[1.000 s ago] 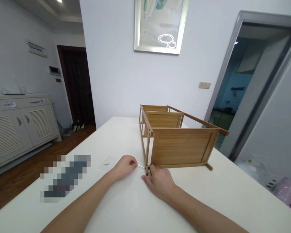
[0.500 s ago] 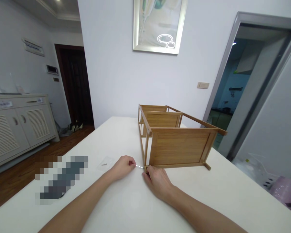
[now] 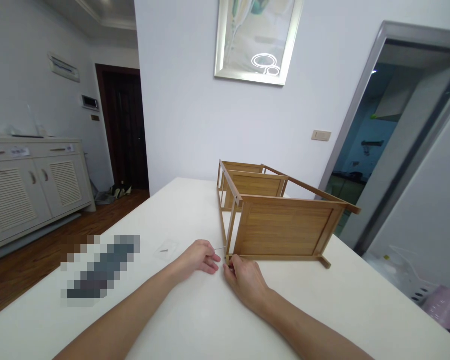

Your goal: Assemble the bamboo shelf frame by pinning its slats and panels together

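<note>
One thin rod (image 3: pixel 220 248), rectangular wooden shelf (image 3: pixel 285 227).

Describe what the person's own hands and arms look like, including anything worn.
The left hand and right hand are ungloved, with no ring visible. The left forearm and right forearm are bare to the picture's lower edge: no sleeve, watch or bracelet shows.

The scene is viewed by one head-worn camera, set above the near side of the white table (image 3: pixel 195 320) and faced forward and slightly down; the left hand (image 3: pixel 199 259) and right hand (image 3: pixel 247 284) are seen close, the framed picture (image 3: pixel 260 37) farther off.
</note>
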A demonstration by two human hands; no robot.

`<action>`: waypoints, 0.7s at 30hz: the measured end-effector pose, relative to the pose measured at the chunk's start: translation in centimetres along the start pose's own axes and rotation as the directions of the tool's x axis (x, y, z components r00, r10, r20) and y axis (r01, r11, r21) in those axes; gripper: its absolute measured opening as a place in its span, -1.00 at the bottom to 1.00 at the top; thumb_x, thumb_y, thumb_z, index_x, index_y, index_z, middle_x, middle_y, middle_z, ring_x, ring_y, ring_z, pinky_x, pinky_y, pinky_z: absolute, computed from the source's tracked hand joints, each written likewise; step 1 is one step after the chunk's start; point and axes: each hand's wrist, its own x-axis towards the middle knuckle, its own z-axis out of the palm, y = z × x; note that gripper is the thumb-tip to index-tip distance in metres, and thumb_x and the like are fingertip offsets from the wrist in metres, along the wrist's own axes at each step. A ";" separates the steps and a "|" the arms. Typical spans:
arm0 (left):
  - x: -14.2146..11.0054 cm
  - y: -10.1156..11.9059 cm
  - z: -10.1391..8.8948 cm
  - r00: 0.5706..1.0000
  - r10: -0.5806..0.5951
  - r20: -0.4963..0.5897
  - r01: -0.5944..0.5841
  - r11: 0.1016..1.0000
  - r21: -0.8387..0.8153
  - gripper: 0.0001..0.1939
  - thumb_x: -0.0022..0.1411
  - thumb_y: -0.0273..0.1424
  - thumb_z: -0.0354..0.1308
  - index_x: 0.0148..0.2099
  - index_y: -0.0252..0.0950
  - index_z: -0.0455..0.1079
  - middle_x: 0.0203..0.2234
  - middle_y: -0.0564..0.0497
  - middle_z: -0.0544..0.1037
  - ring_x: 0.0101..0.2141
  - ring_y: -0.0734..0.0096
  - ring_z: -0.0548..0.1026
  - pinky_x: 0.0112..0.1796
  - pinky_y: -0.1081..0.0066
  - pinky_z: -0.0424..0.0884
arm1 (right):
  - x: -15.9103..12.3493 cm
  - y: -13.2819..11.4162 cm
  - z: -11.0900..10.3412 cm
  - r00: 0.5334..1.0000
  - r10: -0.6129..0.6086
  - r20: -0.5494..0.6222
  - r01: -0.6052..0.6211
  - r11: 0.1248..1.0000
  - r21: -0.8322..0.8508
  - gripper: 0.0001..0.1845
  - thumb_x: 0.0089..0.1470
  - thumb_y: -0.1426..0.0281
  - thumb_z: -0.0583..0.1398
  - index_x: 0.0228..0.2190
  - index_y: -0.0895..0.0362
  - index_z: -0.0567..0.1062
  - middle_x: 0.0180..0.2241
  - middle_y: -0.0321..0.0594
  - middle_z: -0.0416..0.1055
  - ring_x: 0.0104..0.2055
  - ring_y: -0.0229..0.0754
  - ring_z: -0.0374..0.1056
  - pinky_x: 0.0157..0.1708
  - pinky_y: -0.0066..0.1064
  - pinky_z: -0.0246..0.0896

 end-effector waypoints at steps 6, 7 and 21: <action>-0.1 -0.3 1.6 0.991 -0.116 0.064 0.133 0.894 -0.429 -0.92 0.01 -0.57 0.08 -0.44 -0.33 0.24 -0.45 -0.19 0.57 -0.44 0.26 0.60 -0.23 0.23 0.53 | 0.3 0.1 0.2 1.000 0.006 -0.006 -0.005 1.000 0.030 -0.83 0.23 0.36 0.06 -0.32 0.14 0.42 -0.39 -0.20 0.54 -0.38 -0.19 0.44 -0.44 -0.44 0.01; 0.0 -0.3 1.7 0.990 -0.133 0.040 0.136 0.879 -0.457 -0.91 0.02 -0.58 0.07 -0.45 -0.33 0.23 -0.46 -0.20 0.57 -0.45 0.26 0.60 -0.25 0.24 0.54 | 0.3 0.0 0.2 1.000 0.011 -0.002 -0.011 0.999 0.044 -0.83 0.22 0.36 0.06 -0.33 0.14 0.41 -0.39 -0.20 0.54 -0.38 -0.19 0.44 -0.43 -0.44 0.03; -0.1 -0.1 2.1 0.983 -0.155 -0.103 0.072 0.826 -0.559 -0.86 0.07 -0.59 0.04 -0.49 -0.31 0.23 -0.56 -0.14 0.53 -0.53 0.35 0.55 -0.36 0.33 0.55 | -0.2 1.7 -0.1 0.847 0.230 0.478 -0.376 -0.375 0.847 -0.78 -0.22 0.63 0.16 -0.43 0.15 0.37 -0.32 -0.07 0.46 -0.18 -0.13 0.48 0.08 -0.24 0.30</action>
